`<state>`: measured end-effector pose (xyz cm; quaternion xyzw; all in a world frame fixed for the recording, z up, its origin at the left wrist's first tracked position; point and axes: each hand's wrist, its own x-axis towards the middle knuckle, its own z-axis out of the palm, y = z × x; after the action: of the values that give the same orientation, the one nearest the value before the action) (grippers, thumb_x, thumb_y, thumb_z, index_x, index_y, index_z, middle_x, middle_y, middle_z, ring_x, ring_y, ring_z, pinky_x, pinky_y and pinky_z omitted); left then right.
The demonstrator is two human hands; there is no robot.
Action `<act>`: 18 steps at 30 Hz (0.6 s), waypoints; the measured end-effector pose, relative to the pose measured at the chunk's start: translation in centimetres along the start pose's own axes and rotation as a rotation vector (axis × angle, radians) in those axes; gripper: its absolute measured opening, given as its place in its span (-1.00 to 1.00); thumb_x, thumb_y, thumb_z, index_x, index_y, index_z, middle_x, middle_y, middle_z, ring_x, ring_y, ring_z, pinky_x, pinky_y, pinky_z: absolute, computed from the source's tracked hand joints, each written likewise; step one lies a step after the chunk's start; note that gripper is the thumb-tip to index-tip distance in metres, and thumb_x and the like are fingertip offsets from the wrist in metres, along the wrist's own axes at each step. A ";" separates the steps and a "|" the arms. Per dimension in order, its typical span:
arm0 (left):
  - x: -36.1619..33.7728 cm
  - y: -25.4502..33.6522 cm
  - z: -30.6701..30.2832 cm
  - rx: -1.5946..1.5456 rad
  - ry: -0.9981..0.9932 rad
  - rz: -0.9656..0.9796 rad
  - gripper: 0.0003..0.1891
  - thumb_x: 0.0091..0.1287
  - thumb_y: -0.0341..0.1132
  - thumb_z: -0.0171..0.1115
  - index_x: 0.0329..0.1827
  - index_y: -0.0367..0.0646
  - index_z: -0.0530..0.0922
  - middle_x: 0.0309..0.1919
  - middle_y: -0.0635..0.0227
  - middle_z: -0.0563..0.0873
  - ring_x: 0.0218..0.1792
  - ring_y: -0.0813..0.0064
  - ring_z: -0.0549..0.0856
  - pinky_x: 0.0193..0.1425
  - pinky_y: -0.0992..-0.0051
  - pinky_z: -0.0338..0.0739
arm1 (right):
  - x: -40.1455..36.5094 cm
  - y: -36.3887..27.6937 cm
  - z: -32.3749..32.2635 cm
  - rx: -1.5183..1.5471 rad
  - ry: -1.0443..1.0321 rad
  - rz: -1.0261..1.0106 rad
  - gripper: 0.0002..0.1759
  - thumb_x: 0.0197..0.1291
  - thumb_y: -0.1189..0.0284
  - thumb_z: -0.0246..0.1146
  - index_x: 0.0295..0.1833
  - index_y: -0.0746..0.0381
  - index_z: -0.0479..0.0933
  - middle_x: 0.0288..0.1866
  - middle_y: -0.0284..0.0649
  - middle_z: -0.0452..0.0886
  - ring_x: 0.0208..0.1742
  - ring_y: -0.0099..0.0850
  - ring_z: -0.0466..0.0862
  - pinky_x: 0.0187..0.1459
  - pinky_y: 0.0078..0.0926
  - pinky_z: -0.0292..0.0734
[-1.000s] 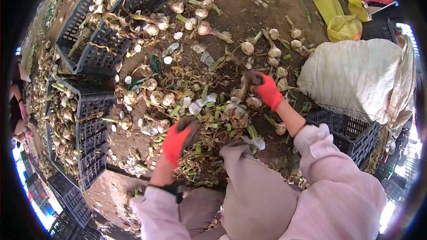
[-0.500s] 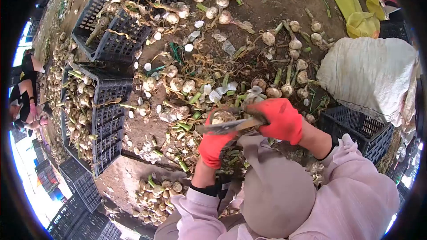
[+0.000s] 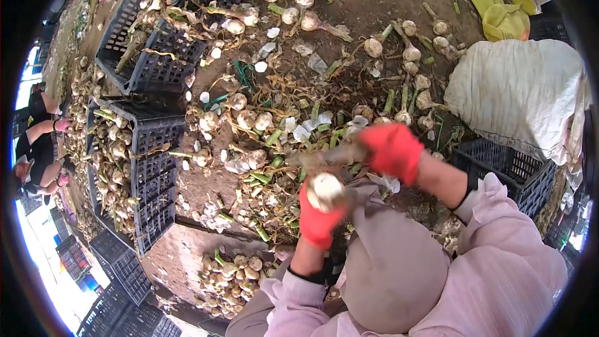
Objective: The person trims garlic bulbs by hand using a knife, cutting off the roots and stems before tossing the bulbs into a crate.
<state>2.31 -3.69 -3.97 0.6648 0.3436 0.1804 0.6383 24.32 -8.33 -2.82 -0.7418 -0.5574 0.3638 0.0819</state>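
My left hand (image 3: pixel 319 219), in a red glove, is closed around a garlic bulb (image 3: pixel 326 191) whose pale, flat cut face points up. My right hand (image 3: pixel 393 151), also gloved in red, grips a knife (image 3: pixel 327 157). The knife is smeared by motion, and its blade sits just beyond the bulb. Under both hands lie stem pieces (image 3: pixel 262 178) and papery skins. Garlic bulbs with stems (image 3: pixel 256 120) are scattered on the ground past my left hand. Trimmed bulbs form a pile (image 3: pixel 234 284) at the lower left.
Black crates holding garlic (image 3: pixel 156 168) stand on the left, one tilted crate (image 3: pixel 150 43) behind. On the right a white sack (image 3: pixel 518 93) rests by another black crate (image 3: pixel 508 165). Yellow cloth (image 3: pixel 499 12) lies at upper right. Another person (image 3: pixel 40 143) is at the far left.
The knife has come off the bulb and moved up, with my right hand lifting slightly. The bulb in my left hand has turned and now shows a white cut face.
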 end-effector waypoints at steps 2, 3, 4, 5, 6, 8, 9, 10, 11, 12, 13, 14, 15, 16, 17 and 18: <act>0.2 2.6 -0.3 -0.178 0.050 -0.101 -0.43 -0.15 -0.46 0.45 0.00 -0.20 0.43 -0.25 0.34 0.65 -0.26 0.55 0.62 -0.15 0.56 0.53 | -0.4 1.0 -0.4 0.237 0.032 0.192 -0.64 -0.12 0.49 0.19 -0.08 0.19 0.51 -0.29 -0.18 0.63 -0.21 -0.32 0.66 -0.32 -0.43 0.51; 0.9 2.6 -0.3 -0.138 0.113 -0.068 -0.42 -0.16 -0.46 0.45 0.01 -0.20 0.43 -0.22 0.32 0.64 -0.22 0.55 0.62 -0.12 0.56 0.52 | -1.0 0.8 -1.1 0.461 0.128 0.209 -0.62 -0.12 0.52 0.18 -0.06 0.20 0.51 -0.28 -0.20 0.64 -0.21 -0.38 0.65 -0.33 -0.48 0.50; 1.1 2.3 0.3 -0.483 0.234 -0.188 -0.38 -0.16 -0.45 0.49 0.03 -0.20 0.42 -0.09 0.26 0.60 -0.13 0.53 0.59 -0.02 0.55 0.49 | -2.0 0.4 -1.1 0.695 0.228 0.242 -0.60 -0.12 0.55 0.17 -0.04 0.22 0.50 -0.28 -0.23 0.65 -0.22 -0.44 0.65 -0.35 -0.53 0.49; 0.9 0.9 0.4 -0.554 0.214 -0.301 -0.26 -0.20 -0.39 0.53 0.14 -0.24 0.38 0.02 0.20 0.55 -0.01 0.45 0.55 0.07 0.47 0.46 | -2.5 -0.2 -0.6 0.954 0.158 0.227 -0.57 -0.13 0.57 0.16 -0.02 0.23 0.50 -0.29 -0.27 0.64 -0.25 -0.49 0.63 -0.36 -0.56 0.48; 1.7 -0.8 0.5 -0.300 0.185 -0.101 -0.17 -0.23 -0.34 0.55 0.21 -0.21 0.33 0.05 0.16 0.52 0.02 0.37 0.54 0.08 0.41 0.46 | -2.4 -0.9 0.0 1.200 0.089 0.196 -0.55 -0.14 0.59 0.16 0.01 0.25 0.49 -0.30 -0.32 0.62 -0.27 -0.54 0.60 -0.36 -0.59 0.46; 2.1 -0.3 0.6 0.282 0.150 0.031 -0.01 -0.29 -0.26 0.56 0.32 -0.12 0.24 0.11 0.07 0.45 0.09 0.20 0.50 0.11 0.28 0.46 | -2.4 -2.0 1.6 1.495 -0.045 0.224 -0.51 -0.16 0.62 0.17 0.03 0.29 0.48 -0.30 -0.37 0.60 -0.29 -0.61 0.55 -0.36 -0.63 0.43; 2.3 2.0 0.5 0.613 0.145 -0.020 0.06 -0.32 -0.23 0.56 0.37 -0.05 0.19 0.14 0.03 0.41 0.13 0.12 0.46 0.13 0.21 0.45 | -2.1 -2.3 2.4 1.538 -0.101 0.272 -0.49 -0.18 0.64 0.17 0.04 0.30 0.47 -0.28 -0.38 0.59 -0.29 -0.62 0.54 -0.35 -0.65 0.42; 2.8 3.8 0.1 0.680 0.053 -0.183 0.09 -0.32 -0.21 0.57 0.40 0.05 0.15 0.17 -0.04 0.34 0.15 0.01 0.44 0.14 0.17 0.43 | -1.9 -2.3 3.0 1.580 -0.157 0.316 -0.47 -0.20 0.65 0.17 0.05 0.32 0.47 -0.26 -0.40 0.59 -0.29 -0.64 0.52 -0.34 -0.66 0.41; 2.9 4.3 -0.2 0.540 0.006 -0.214 0.10 -0.32 -0.21 0.57 0.40 0.03 0.15 0.17 -0.05 0.33 0.15 0.01 0.44 0.16 0.19 0.42 | -1.9 -2.0 3.4 1.544 -0.112 0.257 -0.48 -0.20 0.64 0.18 0.04 0.32 0.47 -0.24 -0.39 0.59 -0.29 -0.64 0.51 -0.34 -0.66 0.41; 2.9 4.6 -0.6 0.403 -0.040 -0.245 0.10 -0.31 -0.21 0.58 0.40 0.01 0.14 0.17 -0.05 0.33 0.15 0.01 0.44 0.17 0.21 0.42 | -1.8 -1.9 3.6 1.510 -0.069 0.198 -0.49 -0.20 0.64 0.20 0.03 0.31 0.48 -0.23 -0.39 0.58 -0.29 -0.65 0.51 -0.33 -0.65 0.41; 2.7 4.6 -0.8 0.266 -0.083 -0.278 0.10 -0.31 -0.21 0.58 0.40 -0.01 0.14 0.18 -0.06 0.33 0.15 0.01 0.44 0.19 0.23 0.41 | -1.8 -2.0 3.8 1.475 -0.031 0.139 -0.49 -0.20 0.64 0.21 0.03 0.31 0.49 -0.21 -0.38 0.58 -0.28 -0.65 0.50 -0.32 -0.64 0.41; 2.2 3.4 -0.5 0.000 -0.066 -0.253 -0.03 -0.23 -0.25 0.54 0.35 -0.08 0.21 0.17 -0.04 0.36 0.13 0.03 0.47 0.20 0.26 0.40 | -2.2 -2.4 3.8 1.365 0.025 0.152 -0.56 -0.16 0.59 0.24 -0.03 0.28 0.52 -0.19 -0.35 0.60 -0.26 -0.65 0.50 -0.28 -0.62 0.43; 1.8 2.1 -0.3 -0.267 -0.058 -0.231 -0.15 -0.14 -0.30 0.50 0.29 -0.14 0.28 0.16 -0.02 0.39 0.11 0.06 0.50 0.21 0.30 0.39 | -2.4 -2.7 3.3 1.238 0.051 0.053 -0.57 -0.15 0.58 0.25 -0.04 0.27 0.52 -0.20 -0.34 0.61 -0.25 -0.66 0.50 -0.26 -0.60 0.44; 1.5 1.2 -0.5 -0.273 -0.061 -0.209 -0.23 -0.10 -0.33 0.47 0.25 -0.17 0.32 0.15 0.01 0.41 0.11 0.07 0.50 0.22 0.31 0.38 | -2.5 -2.9 2.8 1.107 0.077 -0.047 -0.59 -0.14 0.56 0.26 -0.04 0.26 0.53 -0.21 -0.33 0.61 -0.24 -0.66 0.50 -0.24 -0.59 0.45; 1.5 0.7 -0.7 -0.279 -0.062 -0.182 -0.30 -0.06 -0.37 0.43 0.22 -0.20 0.36 0.14 0.04 0.42 0.11 0.08 0.50 0.23 0.33 0.36 | -2.5 -2.8 2.5 0.971 0.102 -0.147 -0.60 -0.13 0.55 0.28 -0.05 0.25 0.54 -0.21 -0.32 0.62 -0.23 -0.66 0.50 -0.22 -0.58 0.46; 2.0 1.6 -0.8 0.107 -0.038 0.201 -0.43 0.00 -0.43 0.33 0.16 -0.14 0.43 0.12 0.13 0.47 0.01 0.07 0.56 0.12 0.30 0.46 | -2.4 -1.7 2.4 0.992 0.127 -0.175 -0.59 -0.15 0.53 0.30 -0.05 0.20 0.54 -0.23 -0.23 0.64 -0.23 -0.56 0.59 -0.18 -0.53 0.49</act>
<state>3.48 -1.64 -2.75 0.7323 0.2722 0.2125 0.5870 21.21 -10.50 -2.54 -0.5848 -0.3715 0.5306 0.4883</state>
